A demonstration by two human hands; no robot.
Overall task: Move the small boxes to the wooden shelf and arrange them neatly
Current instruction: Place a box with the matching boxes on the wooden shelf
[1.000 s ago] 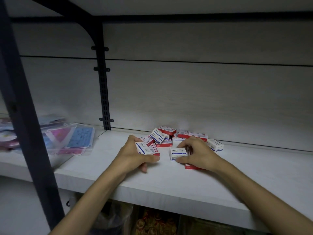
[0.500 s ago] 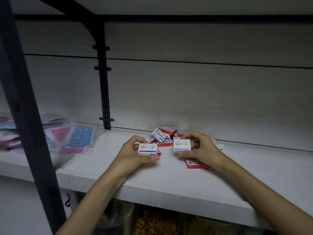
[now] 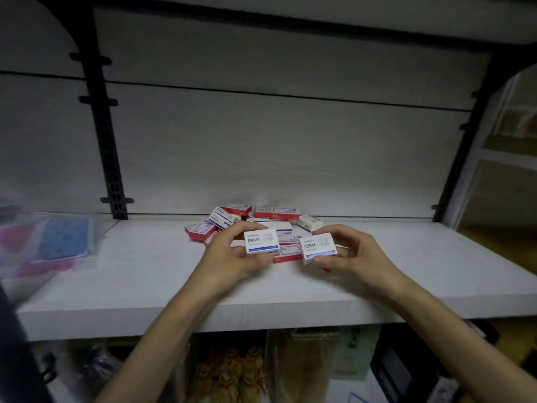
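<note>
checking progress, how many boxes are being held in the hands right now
2. The left hand holds one box; the right hand holds another. The rest lie in a pile behind.

The left white box (image 3: 261, 241) held up over the shelf reads 回形针 in dark characters on its face. The right white box (image 3: 318, 248) carries the same 回形针. Smaller print beneath both, and on the piled boxes (image 3: 232, 218) behind, is too blurred to read.
</note>
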